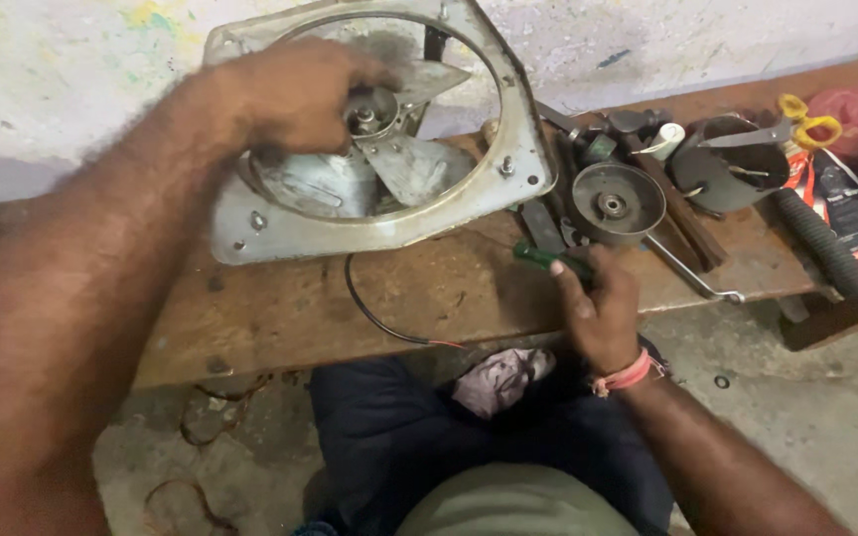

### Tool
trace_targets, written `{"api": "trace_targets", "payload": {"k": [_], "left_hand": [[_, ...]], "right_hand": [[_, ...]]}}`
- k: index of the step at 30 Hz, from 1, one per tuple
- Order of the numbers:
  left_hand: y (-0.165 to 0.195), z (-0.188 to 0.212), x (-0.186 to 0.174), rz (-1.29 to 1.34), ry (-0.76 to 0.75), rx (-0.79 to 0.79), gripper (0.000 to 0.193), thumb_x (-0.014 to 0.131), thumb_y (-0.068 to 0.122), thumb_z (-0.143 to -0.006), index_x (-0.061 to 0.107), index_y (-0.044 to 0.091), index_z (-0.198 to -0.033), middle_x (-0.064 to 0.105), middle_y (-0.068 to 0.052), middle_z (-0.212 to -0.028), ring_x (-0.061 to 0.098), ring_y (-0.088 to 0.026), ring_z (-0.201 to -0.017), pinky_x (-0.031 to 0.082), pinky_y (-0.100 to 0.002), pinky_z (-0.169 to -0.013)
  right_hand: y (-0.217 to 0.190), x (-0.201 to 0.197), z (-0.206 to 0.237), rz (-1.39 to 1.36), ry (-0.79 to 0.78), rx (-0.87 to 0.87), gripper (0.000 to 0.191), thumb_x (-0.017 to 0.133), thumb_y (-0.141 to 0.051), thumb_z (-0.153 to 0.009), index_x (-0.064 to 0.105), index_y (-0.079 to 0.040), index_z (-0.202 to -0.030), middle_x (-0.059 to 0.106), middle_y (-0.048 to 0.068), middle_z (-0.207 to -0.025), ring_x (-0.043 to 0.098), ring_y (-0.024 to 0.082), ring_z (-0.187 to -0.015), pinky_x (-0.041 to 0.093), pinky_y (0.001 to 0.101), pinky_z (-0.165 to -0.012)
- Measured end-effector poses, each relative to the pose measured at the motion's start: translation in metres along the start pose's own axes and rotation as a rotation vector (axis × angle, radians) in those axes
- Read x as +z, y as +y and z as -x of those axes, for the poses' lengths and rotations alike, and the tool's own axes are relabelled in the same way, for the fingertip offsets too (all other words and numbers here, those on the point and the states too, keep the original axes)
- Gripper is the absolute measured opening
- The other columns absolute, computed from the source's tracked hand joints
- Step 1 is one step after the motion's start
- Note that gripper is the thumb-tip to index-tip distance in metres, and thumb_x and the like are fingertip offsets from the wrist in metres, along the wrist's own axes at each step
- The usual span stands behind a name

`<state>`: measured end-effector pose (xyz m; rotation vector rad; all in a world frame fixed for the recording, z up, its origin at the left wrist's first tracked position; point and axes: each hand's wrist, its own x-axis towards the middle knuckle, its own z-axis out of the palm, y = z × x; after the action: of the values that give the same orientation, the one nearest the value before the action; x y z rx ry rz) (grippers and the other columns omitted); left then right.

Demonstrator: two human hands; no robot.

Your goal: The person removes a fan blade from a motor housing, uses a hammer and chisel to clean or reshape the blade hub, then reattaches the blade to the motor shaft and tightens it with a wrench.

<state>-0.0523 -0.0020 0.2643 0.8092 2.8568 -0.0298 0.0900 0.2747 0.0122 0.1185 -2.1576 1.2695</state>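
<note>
A grey metal exhaust fan (508, 149) with a square frame and metal blades stands tilted on the wooden bench (280, 318). My left hand (295, 94) reaches through its round opening and grips the hub at the blades' centre. My right hand (603, 313) is at the bench's front edge, closed around a green-handled screwdriver (546, 258). A black wire (374, 313) with a red end runs from under the fan toward me.
A round metal motor cover (615, 201) lies right of the fan. Further right are a dark bowl-shaped part (732, 169), yellow-handled scissors (796, 119), a black ribbed handle (824, 243), a printed paper (846, 199) and a metal rod (692, 278). A rag (499, 377) rests on my lap.
</note>
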Motion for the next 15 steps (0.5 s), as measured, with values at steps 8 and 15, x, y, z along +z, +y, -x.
{"api": "trace_targets", "payload": {"k": [8,15], "left_hand": [[0.029,0.011,-0.020,-0.147,0.275,-0.293,0.074,0.060,0.066,-0.097,0.063,0.000,-0.130,0.071,-0.022,-0.112,0.071,-0.035,-0.094,0.058,-0.050,-0.087],[0.002,0.017,-0.021,0.119,0.259,-0.145,0.054,0.069,0.044,-0.095,0.063,0.010,-0.136,0.067,-0.019,-0.131,0.066,-0.033,-0.114,0.052,-0.048,-0.096]], "right_hand": [[-0.002,0.001,-0.003,-0.041,-0.032,-0.010,0.017,0.070,-0.015,-0.097,0.065,0.002,-0.098,0.062,0.015,-0.072,0.058,0.025,-0.062,0.046,0.0368,-0.061],[-0.004,0.000,-0.003,-0.001,-0.062,0.040,0.019,0.071,-0.017,-0.096,0.066,0.002,-0.096,0.062,0.017,-0.069,0.060,0.028,-0.060,0.045,0.0386,-0.059]]}}
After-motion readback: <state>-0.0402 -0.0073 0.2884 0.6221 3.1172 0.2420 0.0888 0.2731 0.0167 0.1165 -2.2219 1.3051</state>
